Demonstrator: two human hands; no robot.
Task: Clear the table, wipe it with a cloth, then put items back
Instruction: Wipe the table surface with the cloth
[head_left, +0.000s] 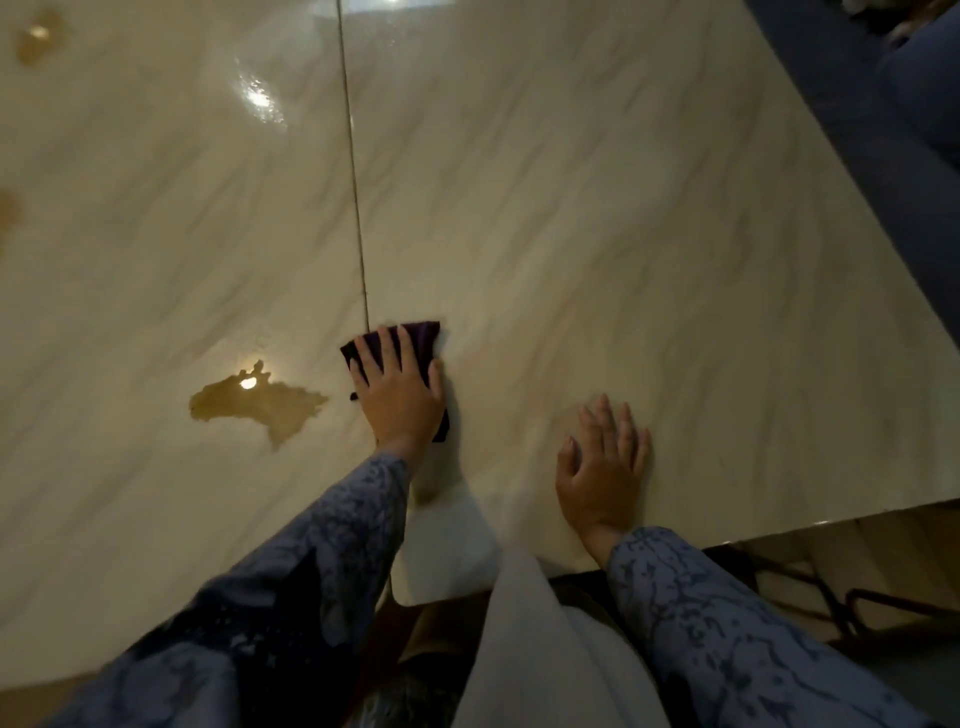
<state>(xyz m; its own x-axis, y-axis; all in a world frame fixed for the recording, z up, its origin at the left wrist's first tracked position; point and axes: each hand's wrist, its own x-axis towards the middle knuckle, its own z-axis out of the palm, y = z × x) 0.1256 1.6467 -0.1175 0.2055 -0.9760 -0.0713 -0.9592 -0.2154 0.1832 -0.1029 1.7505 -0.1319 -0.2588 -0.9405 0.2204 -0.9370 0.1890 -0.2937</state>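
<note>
A glossy cream marble table (597, 218) fills the view, split by a thin seam running top to bottom. My left hand (397, 395) lies flat on a dark purple cloth (418, 338), pressing it to the table just right of the seam. My right hand (602, 467) rests palm down with fingers spread on the bare table near the front edge, holding nothing. A brown liquid spill (260, 405) sits left of the cloth, a short gap away.
More brown stains lie at the far left (36, 39) and at the left edge (8, 213). The table's right edge runs diagonally, with dark blue upholstery (914, 104) beyond it. A dark metal frame (831, 597) shows below the front edge.
</note>
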